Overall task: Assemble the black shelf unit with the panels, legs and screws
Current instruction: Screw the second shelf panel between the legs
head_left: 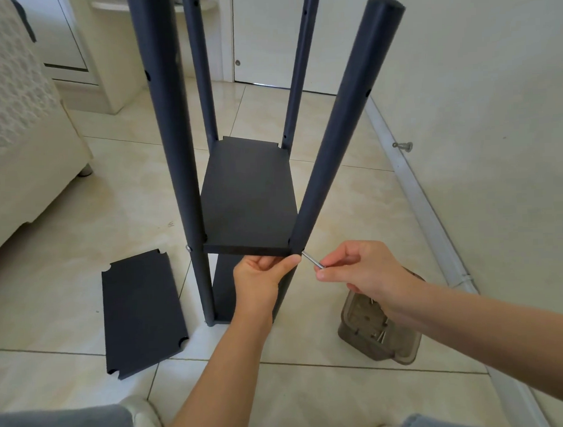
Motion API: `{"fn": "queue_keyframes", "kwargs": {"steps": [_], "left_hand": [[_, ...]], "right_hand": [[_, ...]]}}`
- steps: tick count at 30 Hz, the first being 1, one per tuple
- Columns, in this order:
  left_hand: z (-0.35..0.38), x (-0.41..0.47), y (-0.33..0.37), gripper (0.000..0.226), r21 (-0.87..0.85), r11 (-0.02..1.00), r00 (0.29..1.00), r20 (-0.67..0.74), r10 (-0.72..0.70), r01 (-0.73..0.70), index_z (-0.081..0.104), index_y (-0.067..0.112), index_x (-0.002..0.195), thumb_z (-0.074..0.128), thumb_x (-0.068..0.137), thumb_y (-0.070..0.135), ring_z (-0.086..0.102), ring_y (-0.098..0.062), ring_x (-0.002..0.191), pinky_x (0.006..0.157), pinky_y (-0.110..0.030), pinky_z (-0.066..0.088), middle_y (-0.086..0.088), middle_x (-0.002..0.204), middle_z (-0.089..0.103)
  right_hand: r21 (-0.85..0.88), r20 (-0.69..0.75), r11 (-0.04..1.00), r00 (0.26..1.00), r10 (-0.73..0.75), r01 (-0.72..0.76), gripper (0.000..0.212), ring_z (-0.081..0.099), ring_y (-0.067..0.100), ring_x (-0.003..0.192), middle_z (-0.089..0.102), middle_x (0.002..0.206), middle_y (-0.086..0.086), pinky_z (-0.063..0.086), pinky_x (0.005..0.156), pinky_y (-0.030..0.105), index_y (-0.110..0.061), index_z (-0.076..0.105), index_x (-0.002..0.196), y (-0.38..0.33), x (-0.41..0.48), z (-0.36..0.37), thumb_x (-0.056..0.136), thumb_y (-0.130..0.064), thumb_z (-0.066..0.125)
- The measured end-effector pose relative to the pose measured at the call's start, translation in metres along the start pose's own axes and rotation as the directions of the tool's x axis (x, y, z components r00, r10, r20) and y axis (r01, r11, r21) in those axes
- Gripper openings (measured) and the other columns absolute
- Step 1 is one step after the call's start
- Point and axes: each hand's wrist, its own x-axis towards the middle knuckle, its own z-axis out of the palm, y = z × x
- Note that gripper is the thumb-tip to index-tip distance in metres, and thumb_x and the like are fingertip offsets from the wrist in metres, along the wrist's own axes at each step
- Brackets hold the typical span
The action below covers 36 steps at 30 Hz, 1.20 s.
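- Well to the left of the left hand [260, 274], a loose black panel [143, 310] lies flat on the tiled floor, not yet fitted.
- Closer in, left of that hand, the front-left leg [172, 153] stands upright. A silver screw head [188, 248] shows on it at shelf height, so that corner looks fastened.
- Just above the left hand is the middle shelf panel [247, 198], sitting level between four upright legs. Below the hand, a lower panel [224, 292] is already in place near the floor.
- The left hand grips the front edge of the middle shelf panel from underneath, fingers curled, thumb stretched towards the front-right leg [341, 131].
- Just right of it, the right hand [362, 271] pinches a silver screw [312, 260] between thumb and fingertips. Its tip meets that leg at the shelf corner, and most of its shank is exposed.
- Beneath the right wrist, a clear tub [373, 334] holds more screws.
- My judgement: two panels are up and this corner is being fixed. The rear fixings cannot be seen, and the loose panel is left to fit.
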Motion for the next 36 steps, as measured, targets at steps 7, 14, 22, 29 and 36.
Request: {"fn": "queue_keyframes", "kwargs": {"steps": [7,14,22,29,36], "left_hand": [[-0.0004,0.0008,0.0001,0.026,-0.022,1.0,1.0,-0.011,-0.02,0.02,0.072,0.009,0.102,0.077,0.079,-0.003,0.074,-0.003,0.081,0.063,-0.007,0.051,0.004,0.09,0.078],[-0.0002,0.0003,0.0005,0.024,-0.014,1.0,0.999,-0.029,-0.026,0.025,0.072,0.009,0.099,0.078,0.079,-0.002,0.073,-0.001,0.077,0.061,-0.006,0.05,0.007,0.084,0.078],[0.0001,-0.0007,0.0016,0.02,-0.004,1.0,0.999,-0.023,-0.027,0.027,0.071,0.013,0.093,0.077,0.08,-0.001,0.071,0.003,0.072,0.058,-0.005,0.048,0.013,0.077,0.076],[-0.0006,-0.0004,0.0014,0.021,0.0,1.0,0.999,-0.02,-0.028,0.028,0.07,0.017,0.092,0.077,0.081,0.0,0.071,0.003,0.073,0.058,-0.005,0.048,0.014,0.077,0.076],[-0.0014,0.0002,0.0005,0.02,0.003,1.0,1.0,-0.014,-0.024,0.024,0.071,0.014,0.095,0.078,0.081,0.002,0.072,0.001,0.075,0.059,-0.006,0.049,0.013,0.079,0.077]], "right_hand": [[0.035,-0.014,0.999,1.0,0.014,-0.014,0.016,0.055,-0.003,0.044,0.075,0.08,0.006,0.037,0.045,0.005,-0.002,0.072,0.086,0.0016,0.0015,0.0,0.073,-0.003,0.082],[0.023,-0.015,1.0,1.0,0.016,-0.015,0.018,0.054,-0.003,0.043,0.076,0.084,0.008,0.037,0.045,0.007,0.0,0.073,0.088,0.0028,0.0025,0.0005,0.073,-0.002,0.082],[0.008,-0.012,1.0,1.0,0.02,-0.02,0.015,0.051,-0.001,0.043,0.076,0.082,0.006,0.037,0.053,0.02,-0.003,0.073,0.084,0.0041,0.0038,-0.0003,0.073,-0.004,0.082],[-0.013,-0.013,1.0,1.0,-0.011,0.011,0.015,0.055,-0.003,0.045,0.076,0.082,0.003,0.038,0.054,0.015,-0.005,0.074,0.085,0.0024,0.0035,-0.0024,0.073,-0.006,0.082],[-0.051,0.001,0.997,0.999,-0.05,0.05,0.012,0.062,-0.001,0.056,0.076,0.081,0.001,0.039,0.057,0.012,-0.009,0.074,0.081,0.0002,0.0029,-0.0031,0.073,-0.007,0.083]]}}
